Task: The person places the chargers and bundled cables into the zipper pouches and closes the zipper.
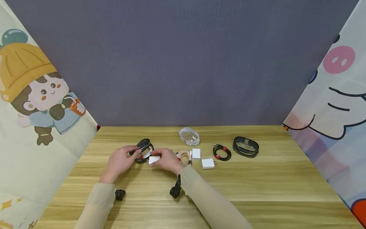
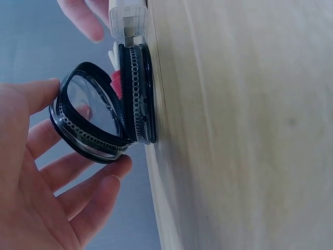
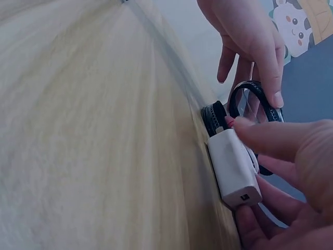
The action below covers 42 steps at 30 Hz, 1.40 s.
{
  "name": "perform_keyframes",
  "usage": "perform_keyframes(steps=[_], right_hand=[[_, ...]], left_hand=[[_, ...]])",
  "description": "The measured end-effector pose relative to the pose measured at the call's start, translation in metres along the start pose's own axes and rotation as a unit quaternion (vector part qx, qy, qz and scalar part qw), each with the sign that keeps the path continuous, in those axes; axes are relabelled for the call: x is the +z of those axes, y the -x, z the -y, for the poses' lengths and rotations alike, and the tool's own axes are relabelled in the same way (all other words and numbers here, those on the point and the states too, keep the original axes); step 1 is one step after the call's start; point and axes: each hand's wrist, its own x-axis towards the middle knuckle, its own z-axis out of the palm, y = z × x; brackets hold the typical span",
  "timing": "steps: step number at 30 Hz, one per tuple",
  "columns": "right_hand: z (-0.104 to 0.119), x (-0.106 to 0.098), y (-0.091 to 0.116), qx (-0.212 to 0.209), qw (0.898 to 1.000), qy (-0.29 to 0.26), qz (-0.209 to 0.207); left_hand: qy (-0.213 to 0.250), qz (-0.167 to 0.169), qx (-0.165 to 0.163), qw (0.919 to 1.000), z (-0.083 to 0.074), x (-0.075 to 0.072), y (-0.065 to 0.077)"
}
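Observation:
My left hand [image 1: 121, 160] holds up the lid of a small round black zip case [image 2: 91, 138], thumb on one side and fingers on the other. The lid has a clear window, and the base sits on the table. Inside the base lies a coiled white cable [image 1: 147, 153] with a red tie, partly hidden by the lid. My right hand [image 1: 168, 160] pinches a white charger plug [image 3: 231, 166] between thumb and fingers, right at the case's rim. Its prongs face the case in the left wrist view.
Right of my hands lie a beige cable coil [image 1: 184, 154], a white charger [image 1: 196, 154], another white charger [image 1: 207, 163] and a black cable coil [image 1: 222, 152] with red ties. A clear-white round case [image 1: 189, 136] and a black round case [image 1: 246, 147] stand farther back.

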Motion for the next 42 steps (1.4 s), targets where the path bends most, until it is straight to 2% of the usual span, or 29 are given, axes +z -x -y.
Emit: perform_keyframes(steps=[12,21,32,42], right_hand=[[-0.005,0.003,-0.002,0.012,0.999,0.031,-0.010],[-0.004,0.003,0.000,0.002,0.995,0.097,-0.004],[-0.007,-0.002,0.001,0.026,0.995,0.093,-0.003],[-0.014,-0.008,0.002,0.004,0.998,0.054,-0.006]], left_hand=[[0.006,-0.001,-0.005,1.0000,-0.001,0.000,0.002],[0.006,-0.011,-0.003,0.9999,0.000,0.002,0.005],[0.003,-0.015,-0.003,0.9999,0.001,0.001,0.005],[0.005,-0.021,-0.003,0.9998,0.003,0.001,0.005]])
